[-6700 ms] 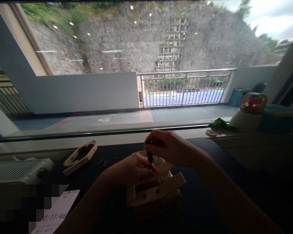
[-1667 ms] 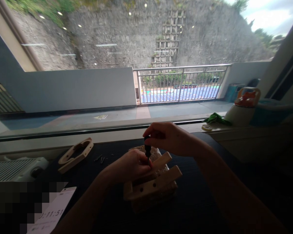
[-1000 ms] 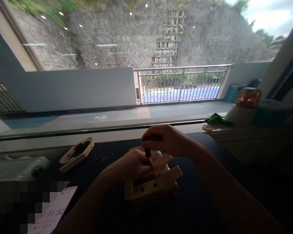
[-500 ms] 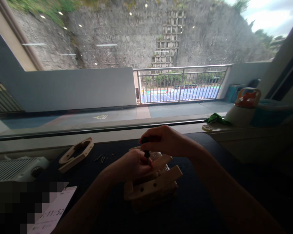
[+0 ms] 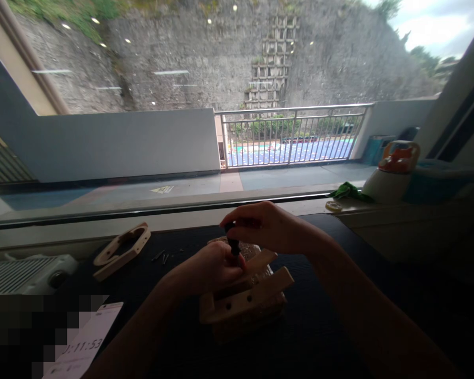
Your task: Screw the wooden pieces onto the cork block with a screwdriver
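A screwdriver with a dark handle (image 5: 233, 242) stands nearly upright, its lower end hidden among fingers. My right hand (image 5: 272, 229) is closed round the top of the handle. My left hand (image 5: 219, 266) is closed at the screwdriver's lower end, gripping the far bar of a light wooden frame (image 5: 256, 292); its fingertips are partly hidden. Two dark holes show in the frame's near bar. Beneath the frame is a brownish, shiny block-like thing (image 5: 253, 253), too dark to name.
A second wooden frame (image 5: 138, 245) lies on the dark table (image 5: 316, 326) at the left, beside several screws (image 5: 165, 259). A phone-like screen with a timer (image 5: 90, 337) is at the lower left. On the sill are a green cloth (image 5: 347, 192), a tape roll (image 5: 333, 206) and a white-and-orange container (image 5: 391, 181).
My right hand and the screwdriver's top have shifted slightly left, and the right fingers have changed position on the handle. My left hand and the frame stay nearly as they were.
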Tool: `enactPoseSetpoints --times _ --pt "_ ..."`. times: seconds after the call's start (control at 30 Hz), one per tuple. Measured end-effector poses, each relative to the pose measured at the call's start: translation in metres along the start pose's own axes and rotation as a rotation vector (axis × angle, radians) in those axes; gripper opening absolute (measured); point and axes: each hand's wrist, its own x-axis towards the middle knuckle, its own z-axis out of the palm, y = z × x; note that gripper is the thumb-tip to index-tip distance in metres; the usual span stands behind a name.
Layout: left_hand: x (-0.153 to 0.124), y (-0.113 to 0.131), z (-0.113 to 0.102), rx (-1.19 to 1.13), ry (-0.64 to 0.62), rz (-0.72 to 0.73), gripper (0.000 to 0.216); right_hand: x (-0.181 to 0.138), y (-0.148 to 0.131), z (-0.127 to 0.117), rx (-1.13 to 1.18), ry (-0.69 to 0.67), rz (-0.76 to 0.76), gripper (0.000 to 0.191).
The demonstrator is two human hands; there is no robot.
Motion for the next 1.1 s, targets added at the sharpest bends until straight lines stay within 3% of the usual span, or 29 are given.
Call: enactPoseSetpoints --times 0.23,0.5,0.73,1.1 --pt "-0.0005 -0.0007 -0.0016 -0.06 -0.025 -0.007 0.017 0.002 0.0055 0.0017 -0.006 0.048 0.016 0.024" --pt "0.0007 -0.0037 -0.0008 -0.034 -0.022 0.01 0.021 0.0019 0.0037 0.0019 -0.11 0.105 0.052 0.023" --pt "-0.0002 -0.0028 0.0004 -0.014 0.001 0.026 0.022 0.0007 -0.0022 0.0027 -0.144 0.089 -0.066 0.027" --pt "0.0007 -0.0059 0.0008 -0.039 -0.026 0.004 0.023 0.0009 0.0024 0.0011 -0.157 0.139 0.038 0.023"
